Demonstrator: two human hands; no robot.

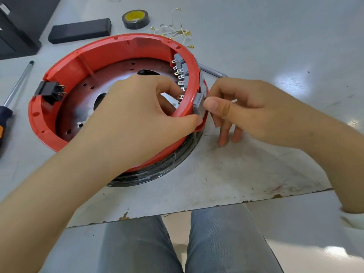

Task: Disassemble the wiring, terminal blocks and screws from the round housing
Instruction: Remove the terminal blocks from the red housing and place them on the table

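The round red housing [110, 54] lies on the grey table, with a coil of black cable [157, 170] under its near side. Grey terminal blocks [180, 62] with metal tabs line its right inner wall. A black switch [46, 88] sits in the left wall. My left hand [137, 109] reaches inside the right rim, its thumb on the rim and its fingers curled behind a grey terminal block [198, 102]. My right hand [246, 109] is outside the rim and pinches that same block with thumb and forefinger. Loose white wires with brass terminals [177, 32] lie behind the housing.
A roll of black tape [135, 19] and a long black box [79, 30] lie at the back. A screwdriver [13, 91] lies at the left, and a grey metal rod [212, 70] at the right of the housing. The table's edge runs above my knees.
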